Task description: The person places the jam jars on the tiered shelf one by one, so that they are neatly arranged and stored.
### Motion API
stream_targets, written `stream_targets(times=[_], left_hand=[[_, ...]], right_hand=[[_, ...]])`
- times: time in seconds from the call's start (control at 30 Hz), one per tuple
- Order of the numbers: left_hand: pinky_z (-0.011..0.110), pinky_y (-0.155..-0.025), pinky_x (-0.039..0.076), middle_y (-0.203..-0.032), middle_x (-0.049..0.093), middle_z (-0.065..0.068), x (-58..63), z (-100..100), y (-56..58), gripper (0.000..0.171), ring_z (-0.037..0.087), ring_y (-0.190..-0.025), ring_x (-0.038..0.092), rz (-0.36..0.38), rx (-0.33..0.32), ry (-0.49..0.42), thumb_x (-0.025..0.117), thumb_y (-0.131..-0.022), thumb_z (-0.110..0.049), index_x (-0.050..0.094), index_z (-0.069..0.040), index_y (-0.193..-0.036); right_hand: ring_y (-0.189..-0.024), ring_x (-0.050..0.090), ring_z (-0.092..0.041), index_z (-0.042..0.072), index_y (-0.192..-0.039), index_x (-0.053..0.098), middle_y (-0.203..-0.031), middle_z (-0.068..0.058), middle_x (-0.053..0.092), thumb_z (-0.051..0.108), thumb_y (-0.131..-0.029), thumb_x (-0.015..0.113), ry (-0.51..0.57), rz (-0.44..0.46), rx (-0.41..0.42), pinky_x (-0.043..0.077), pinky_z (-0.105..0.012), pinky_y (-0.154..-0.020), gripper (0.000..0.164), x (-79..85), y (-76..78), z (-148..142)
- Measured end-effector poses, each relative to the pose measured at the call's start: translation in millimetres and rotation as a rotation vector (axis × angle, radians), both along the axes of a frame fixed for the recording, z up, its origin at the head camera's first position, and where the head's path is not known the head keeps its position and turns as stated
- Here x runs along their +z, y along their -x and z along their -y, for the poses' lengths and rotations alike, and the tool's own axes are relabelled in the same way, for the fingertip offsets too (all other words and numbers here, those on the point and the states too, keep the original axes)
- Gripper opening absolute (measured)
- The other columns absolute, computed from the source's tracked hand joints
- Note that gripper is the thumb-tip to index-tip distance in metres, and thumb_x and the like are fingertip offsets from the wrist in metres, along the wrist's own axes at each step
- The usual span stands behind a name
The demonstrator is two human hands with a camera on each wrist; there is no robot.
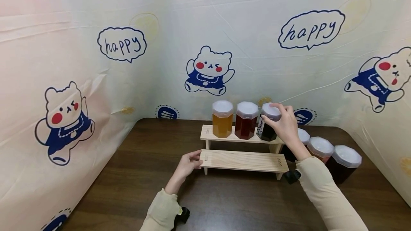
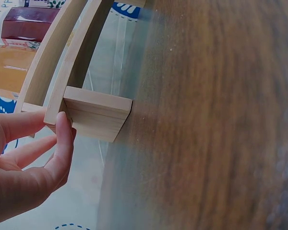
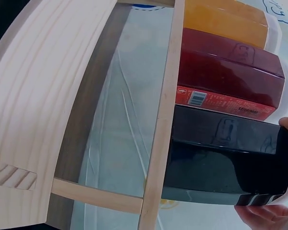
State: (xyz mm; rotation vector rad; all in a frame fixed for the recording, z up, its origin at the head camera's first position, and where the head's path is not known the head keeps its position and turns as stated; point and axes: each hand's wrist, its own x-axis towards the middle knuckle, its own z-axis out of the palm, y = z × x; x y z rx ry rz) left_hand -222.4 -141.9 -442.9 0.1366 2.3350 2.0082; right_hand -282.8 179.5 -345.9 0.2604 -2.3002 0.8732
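A two-step wooden rack stands on the table, its upper shelf behind the lower shelf. My right hand grips a dark jar around its white lid. The jar's base is at the upper shelf, beside a dark red jar and an amber jar, both upright with white octagonal lids. With thumb and fingers, my left hand pinches the left end of the lower shelf; the left wrist view shows the fingertips at its corner, above the side leg.
Three more lidded jars stand right of the rack: a dark one nearest, a reddish one behind it, and another partly hidden by the right arm. A printed cloth surrounds the brown table at back and sides.
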Motion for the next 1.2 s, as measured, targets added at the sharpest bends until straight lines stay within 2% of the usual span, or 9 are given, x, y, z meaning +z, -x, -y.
stream_targets(times=[0.2,0.43,0.57,0.67,0.8,0.9,1.07,1.2], left_hand=[[0.028,-0.058,0.054,-0.090,0.055,0.022,-17.4,2.5,10.1,0.045,0.010,-0.059,0.053,0.006,0.016,-0.005,0.057,-0.078,0.010,0.045,0.014,-0.120],[0.030,-0.059,0.054,-0.089,0.055,0.022,-19.1,2.6,10.8,0.044,0.010,-0.058,0.053,-0.002,0.023,0.007,0.057,-0.078,0.010,0.046,0.014,-0.120],[0.032,-0.059,0.054,-0.090,0.055,0.023,-15.9,2.7,9.1,0.044,0.010,-0.058,0.053,0.003,0.013,-0.005,0.056,-0.078,0.010,0.045,0.015,-0.120],[0.034,-0.060,0.054,-0.091,0.054,0.027,-7.2,1.7,4.5,0.043,0.011,-0.058,0.053,0.002,0.004,-0.008,0.055,-0.078,0.012,0.044,0.017,-0.119],[0.034,-0.061,0.054,-0.093,0.052,0.031,6.6,-0.4,-3.6,0.042,0.011,-0.059,0.052,0.000,0.006,0.007,0.053,-0.078,0.013,0.043,0.018,-0.119],[0.032,-0.061,0.054,-0.093,0.051,0.031,11.8,-1.0,-7.7,0.042,0.011,-0.059,0.052,-0.002,0.013,0.016,0.052,-0.079,0.013,0.043,0.019,-0.119],[0.036,-0.062,0.054,-0.092,0.052,0.031,12.0,-0.7,-9.3,0.042,0.011,-0.061,0.052,-0.011,0.009,0.011,0.053,-0.078,0.013,0.043,0.019,-0.119],[0.036,-0.062,0.054,-0.092,0.052,0.031,9.6,-0.4,-7.8,0.042,0.011,-0.061,0.052,-0.018,0.006,0.017,0.053,-0.078,0.012,0.043,0.019,-0.119]], right_hand=[[-0.084,0.045,-0.033,0.008,-0.117,0.053,-0.104,-0.023,0.041,0.025,-0.075,0.070,0.010,0.023,0.010,0.045,-0.045,-0.065,0.048,-1.8,-2.0,0.7],[-0.095,0.045,-0.040,0.005,-0.122,0.048,-0.114,-0.027,0.039,0.023,-0.077,0.068,0.023,0.047,0.044,0.044,-0.051,-0.072,0.052,-3.4,-6.5,0.5],[-0.103,0.042,-0.042,0.003,-0.125,0.044,-0.119,-0.027,0.038,0.021,-0.079,0.066,0.028,0.055,0.063,0.041,-0.055,-0.080,0.055,-5.2,-10.7,-1.9],[-0.107,0.041,-0.042,0.001,-0.127,0.041,-0.122,-0.027,0.039,0.019,-0.079,0.065,0.037,0.044,0.064,0.038,-0.056,-0.084,0.056,-6.4,-15.0,-4.7],[-0.106,0.043,-0.040,0.000,-0.129,0.038,-0.122,-0.026,0.041,0.019,-0.081,0.064,0.059,0.037,0.058,0.039,-0.055,-0.083,0.058,-7.8,-23.4,-9.8],[-0.105,0.044,-0.039,0.001,-0.131,0.035,-0.120,-0.026,0.044,0.021,-0.082,0.062,0.070,0.056,0.056,0.039,-0.055,-0.081,0.059,-8.5,-30.7,-15.0],[-0.107,0.043,-0.040,0.002,-0.132,0.034,-0.117,-0.026,0.047,0.026,-0.085,0.058,0.056,0.110,0.051,0.038,-0.057,-0.080,0.058,-10.4,-42.5,-26.5],[-0.107,0.043,-0.040,-0.001,-0.128,0.039,-0.118,-0.025,0.046,0.024,-0.085,0.058,0.036,0.104,0.060,0.037,-0.057,-0.082,0.053,-13.0,-49.8,-36.5]])
